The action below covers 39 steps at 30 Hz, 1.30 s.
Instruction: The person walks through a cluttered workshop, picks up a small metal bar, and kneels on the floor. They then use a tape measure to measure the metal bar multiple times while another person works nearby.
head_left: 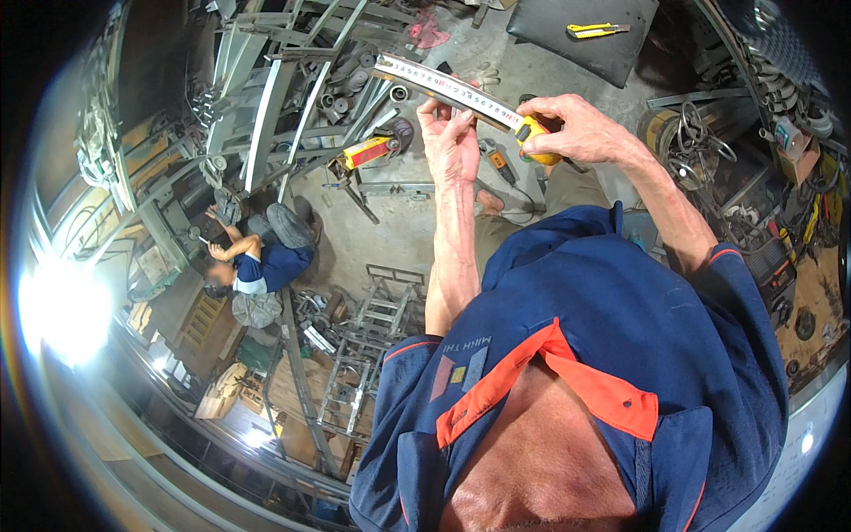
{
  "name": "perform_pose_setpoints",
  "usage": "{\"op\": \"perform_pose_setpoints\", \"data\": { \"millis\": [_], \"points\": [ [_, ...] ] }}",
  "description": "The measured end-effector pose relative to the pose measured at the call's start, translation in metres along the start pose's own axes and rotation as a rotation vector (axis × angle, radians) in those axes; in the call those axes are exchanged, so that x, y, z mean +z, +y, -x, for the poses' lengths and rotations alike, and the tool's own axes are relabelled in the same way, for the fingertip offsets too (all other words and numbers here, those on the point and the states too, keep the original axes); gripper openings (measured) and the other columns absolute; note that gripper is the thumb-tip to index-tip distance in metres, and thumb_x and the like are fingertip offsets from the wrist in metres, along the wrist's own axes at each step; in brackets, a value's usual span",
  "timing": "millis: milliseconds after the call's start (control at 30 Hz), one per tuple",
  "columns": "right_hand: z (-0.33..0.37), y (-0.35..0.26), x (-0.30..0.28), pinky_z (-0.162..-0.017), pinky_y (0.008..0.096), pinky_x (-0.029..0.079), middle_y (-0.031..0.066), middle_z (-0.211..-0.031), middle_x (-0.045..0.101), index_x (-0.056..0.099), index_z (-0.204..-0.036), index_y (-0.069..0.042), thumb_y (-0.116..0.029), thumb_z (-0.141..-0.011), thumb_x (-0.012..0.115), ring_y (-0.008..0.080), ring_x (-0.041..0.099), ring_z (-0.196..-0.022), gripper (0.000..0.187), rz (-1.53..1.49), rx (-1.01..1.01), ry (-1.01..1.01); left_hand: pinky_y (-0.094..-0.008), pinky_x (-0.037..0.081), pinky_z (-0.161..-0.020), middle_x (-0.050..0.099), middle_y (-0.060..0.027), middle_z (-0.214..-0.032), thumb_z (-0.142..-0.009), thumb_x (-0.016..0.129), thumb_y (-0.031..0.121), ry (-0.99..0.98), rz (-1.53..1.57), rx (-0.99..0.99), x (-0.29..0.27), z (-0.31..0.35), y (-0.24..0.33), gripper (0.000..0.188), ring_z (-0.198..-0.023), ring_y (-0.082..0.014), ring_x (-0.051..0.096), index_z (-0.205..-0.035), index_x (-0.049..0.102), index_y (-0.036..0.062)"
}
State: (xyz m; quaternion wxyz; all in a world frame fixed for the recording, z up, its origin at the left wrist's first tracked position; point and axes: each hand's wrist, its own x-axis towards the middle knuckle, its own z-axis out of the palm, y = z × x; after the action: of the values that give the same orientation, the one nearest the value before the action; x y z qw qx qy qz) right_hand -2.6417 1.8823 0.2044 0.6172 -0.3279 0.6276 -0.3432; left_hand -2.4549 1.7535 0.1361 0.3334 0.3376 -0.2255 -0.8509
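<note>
My right hand (581,129) is closed round the yellow case of a tape measure (535,142). Its pale blade (452,86) stretches out to the left, slanting upward to its far end. Alongside the blade's lower edge runs a narrow grey metal bar (417,82). My left hand (452,142) is closed below the blade, thumb and fingers gripping the bar; part of the grip is hidden. Under my hands, an orange and grey corded device (496,161) lies on the floor.
Long metal strips (266,124) lean at the upper left. A yellow utility knife (596,31) lies on a dark panel (541,22). Another person (275,244) crouches at the left, near a bright lamp (66,306). A red and yellow box (366,152) and a metal ladder-like frame (350,386) are nearby.
</note>
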Motion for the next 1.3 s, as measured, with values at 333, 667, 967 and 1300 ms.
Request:
{"op": "perform_pose_setpoints", "data": {
  "millis": [333, 667, 967, 1300],
  "points": [
    [0.012, 0.004, -0.013, -0.075, 0.0334, 0.049, 0.0102, -0.086, 0.067, 0.063, -0.123, 0.0, -0.026, -0.079, 0.071, 0.0173, 0.06, -0.079, 0.052, 0.147, 0.083, -0.045, -0.0486, 0.043, -0.112, 0.053, -0.0162, -0.14, -0.076, 0.06, -0.018, 0.046, 0.007, -0.019, 0.002, 0.005, -0.01, 0.06, -0.13, -0.0401, 0.052, -0.128, 0.051, 0.01],
    [0.017, 0.008, -0.012, -0.078, 0.034, 0.051, 0.0109, -0.09, 0.069, 0.063, -0.123, -0.001, -0.024, -0.079, 0.072, 0.0173, 0.062, -0.082, 0.051, 0.119, 0.05, -0.03, -0.0489, 0.042, -0.113, 0.053, -0.0164, -0.139, -0.077, 0.06, -0.018, 0.007, 0.012, -0.01, 0.006, 0.006, -0.009, 0.058, -0.131, -0.0409, 0.051, -0.128, 0.052, 0.0099],
    [0.017, 0.012, -0.011, -0.082, 0.0338, 0.052, 0.011, -0.095, 0.07, 0.063, -0.124, -0.001, -0.019, -0.078, 0.073, 0.0176, 0.064, -0.085, 0.051, 0.076, 0.063, -0.036, -0.0497, 0.044, -0.109, 0.056, -0.0156, -0.138, -0.087, 0.064, 0.001, 0.023, 0.073, -0.038, 0.006, 0.005, -0.003, 0.039, -0.128, -0.0434, 0.053, -0.124, 0.053, 0.01],
    [0.022, 0.012, -0.011, -0.079, 0.0338, 0.051, 0.0092, -0.09, 0.068, 0.062, -0.124, -0.001, -0.02, -0.078, 0.075, 0.0171, 0.061, -0.082, 0.052, 0.058, 0.04, -0.015, -0.047, 0.048, -0.104, 0.056, -0.015, -0.138, -0.088, 0.063, 0.002, -0.001, 0.041, -0.044, 0.01, 0.005, -0.001, 0.038, -0.127, -0.044, 0.054, -0.124, 0.053, 0.0093]
  ]
}}
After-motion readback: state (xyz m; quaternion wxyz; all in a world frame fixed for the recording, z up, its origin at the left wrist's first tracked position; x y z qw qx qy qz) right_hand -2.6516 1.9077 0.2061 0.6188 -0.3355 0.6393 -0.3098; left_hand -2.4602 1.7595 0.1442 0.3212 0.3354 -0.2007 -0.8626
